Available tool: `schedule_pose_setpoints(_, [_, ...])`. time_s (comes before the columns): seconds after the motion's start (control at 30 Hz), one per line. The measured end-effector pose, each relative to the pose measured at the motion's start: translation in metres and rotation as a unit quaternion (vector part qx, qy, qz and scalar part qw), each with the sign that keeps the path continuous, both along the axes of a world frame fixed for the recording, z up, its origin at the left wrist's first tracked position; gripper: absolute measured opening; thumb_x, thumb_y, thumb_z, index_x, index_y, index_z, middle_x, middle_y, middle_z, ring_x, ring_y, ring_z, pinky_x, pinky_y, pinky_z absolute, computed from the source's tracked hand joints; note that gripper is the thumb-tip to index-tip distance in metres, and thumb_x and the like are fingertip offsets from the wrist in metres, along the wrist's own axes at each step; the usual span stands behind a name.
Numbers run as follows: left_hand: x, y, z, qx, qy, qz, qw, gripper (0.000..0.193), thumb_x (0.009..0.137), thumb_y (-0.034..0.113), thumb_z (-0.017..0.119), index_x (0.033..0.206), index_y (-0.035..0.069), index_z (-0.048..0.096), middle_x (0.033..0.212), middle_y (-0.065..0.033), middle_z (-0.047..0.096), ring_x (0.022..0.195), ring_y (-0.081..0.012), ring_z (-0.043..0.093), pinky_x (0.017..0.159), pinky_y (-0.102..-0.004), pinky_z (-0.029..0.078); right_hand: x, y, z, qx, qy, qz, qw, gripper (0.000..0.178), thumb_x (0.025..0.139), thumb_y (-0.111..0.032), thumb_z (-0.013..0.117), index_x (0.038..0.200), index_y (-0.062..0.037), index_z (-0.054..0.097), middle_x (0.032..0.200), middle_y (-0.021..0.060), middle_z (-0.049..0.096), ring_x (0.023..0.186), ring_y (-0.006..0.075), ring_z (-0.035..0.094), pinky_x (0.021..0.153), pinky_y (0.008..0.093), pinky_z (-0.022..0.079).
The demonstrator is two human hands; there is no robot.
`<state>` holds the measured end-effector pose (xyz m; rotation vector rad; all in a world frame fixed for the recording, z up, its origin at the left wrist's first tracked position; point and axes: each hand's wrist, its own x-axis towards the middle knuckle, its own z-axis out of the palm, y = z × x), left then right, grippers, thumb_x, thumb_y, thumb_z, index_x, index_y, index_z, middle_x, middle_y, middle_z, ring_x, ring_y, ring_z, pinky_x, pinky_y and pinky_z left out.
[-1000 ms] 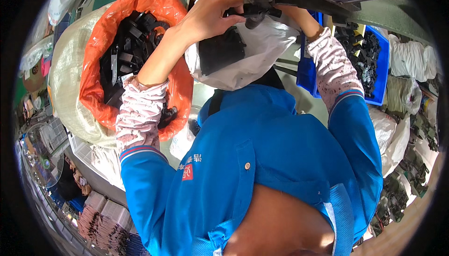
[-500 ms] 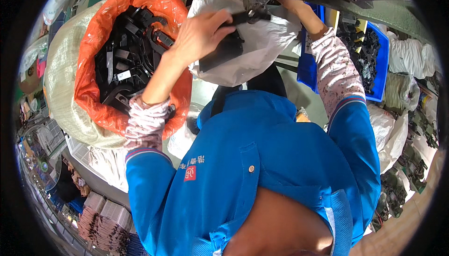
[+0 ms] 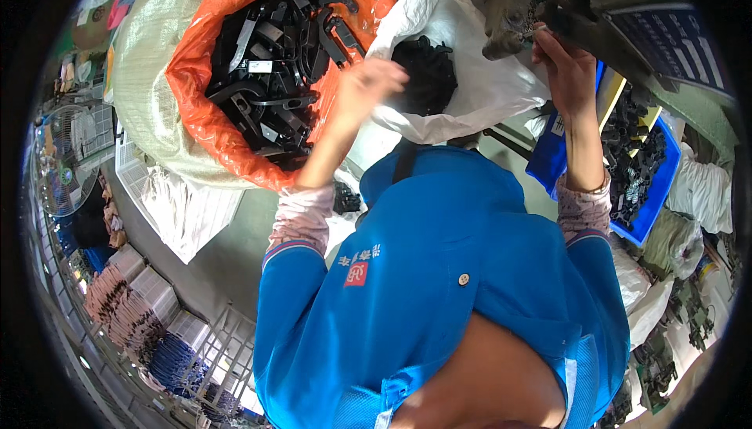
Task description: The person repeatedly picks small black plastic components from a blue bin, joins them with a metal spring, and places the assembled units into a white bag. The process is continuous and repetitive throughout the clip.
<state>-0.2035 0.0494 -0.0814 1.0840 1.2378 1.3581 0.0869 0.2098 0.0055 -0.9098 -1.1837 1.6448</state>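
Holds the left hand (image 3: 366,88), motion-blurred, over the left edge of an open white plastic bag (image 3: 497,88) — between that bag and a bright orange plastic liner (image 3: 189,68). Points the fingers of this hand forward; cannot tell, through the blur, whether spread or pressed together. Positions the right hand (image 3: 568,68) farther right, raised beside a dark metal machine (image 3: 513,18), with fingers curled toward it; cannot tell whether pinching anything or touching the metal.

Locate the glossy black curved and angular parts (image 3: 274,76) heaped inside the orange liner, set in a pale woven sack (image 3: 141,76). Locate a second pile of black parts (image 3: 427,76) inside the white bag, partly in shadow. Note, right of the right forearm, a blue plastic bin (image 3: 672,162) — loaded with small dark pieces (image 3: 636,170).
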Motion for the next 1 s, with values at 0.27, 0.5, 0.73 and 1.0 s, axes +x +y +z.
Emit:
schedule_pose_setpoints(0.27, [-0.094,0.084,-0.063,-0.274,0.517,0.159,0.796,0.058,0.084,0.042,0.071,0.120,-0.001,0.056,0.105,-0.0225,0.069,0.096,-0.0346,0.070,0.084,-0.0424,0.055,0.002,0.002,-0.020,0.103,-0.092,-0.009,0.990,0.020,0.091,-0.018,0.069,0.102,-0.0014,0.071,0.089,0.0079,0.071,0.072,0.0151,0.064,0.068,0.0281,0.052])
schedule_pose_setpoints(0.5, [-0.113,0.108,-0.096,-0.323,0.341,0.179,0.864,0.035,0.074,0.031,0.081,0.088,0.002,0.068,0.072,-0.0075,0.066,0.055,-0.0152,0.059,0.049,-0.0330,0.046,0.002,-0.047,-0.054,0.399,-0.307,-0.175,0.846,0.017,0.083,-0.011,0.071,0.099,-0.0056,0.071,0.084,0.0138,0.066,0.074,0.0323,0.064,0.065,0.0382,0.053])
schedule_pose_setpoints(0.73, [-0.128,0.057,-0.037,-0.117,-0.045,0.387,0.914,0.021,0.089,0.021,0.062,0.099,0.004,0.066,0.084,-0.0049,0.065,0.076,-0.0172,0.060,0.068,-0.0297,0.046,0.162,-0.175,-0.068,0.370,-0.506,-0.225,0.746,0.015,0.084,-0.013,0.068,0.097,-0.0061,0.069,0.085,0.0129,0.066,0.075,0.0318,0.066,0.064,0.0400,0.054])
schedule_pose_setpoints(1.0, [0.022,0.042,0.090,0.068,-0.198,0.082,0.974,0.014,0.087,0.009,0.060,0.100,0.002,0.060,0.087,-0.0093,0.063,0.080,-0.0196,0.062,0.074,-0.0341,0.054,0.266,-0.125,-0.077,-0.026,-0.730,-0.172,0.660,0.028,0.081,-0.018,0.068,0.098,0.0001,0.055,0.092,0.0203,0.068,0.091,0.0403,0.066,0.075,0.0486,0.053])
